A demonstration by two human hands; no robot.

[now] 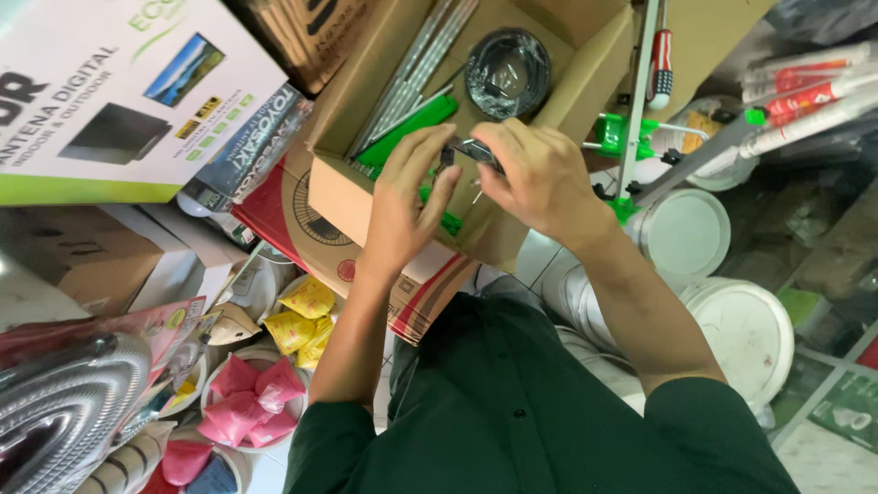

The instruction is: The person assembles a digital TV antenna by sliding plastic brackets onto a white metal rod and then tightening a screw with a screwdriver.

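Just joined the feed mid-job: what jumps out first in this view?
At centre, the left hand and right hand pinch a small dark metal part over an open cardboard box. Inside the box lie a black coiled cable, metal rods and a green plastic piece. At lower left, a bowl holds bright pink packets.

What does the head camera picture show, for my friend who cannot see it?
A person's left hand and right hand together hold a small dark metal part above an open brown cardboard box holding thin silver rods, a green plastic piece and a black coiled cable. White plastic buckets stand nearby.
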